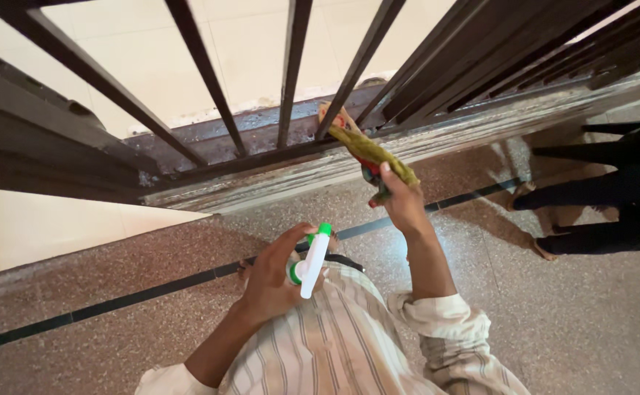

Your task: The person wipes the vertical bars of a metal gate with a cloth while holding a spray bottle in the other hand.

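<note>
My left hand point(276, 276) is closed around a white spray bottle with a green nozzle point(311, 260), held over my striped shirt and pointing up toward the gate. My right hand point(400, 201) grips a yellow-green cloth point(371, 155) with red patches. The cloth stretches up and left to the base of a dark metal bar point(349, 80) and touches the gate's bottom rail point(261, 157).
The dark barred gate point(188, 51) spans the top of the view, with pale tiles beyond it. Speckled brown floor point(583, 322) carries a dark inlaid strip. Another person's dark-clothed legs and bare feet point(598, 197) stand at the right edge.
</note>
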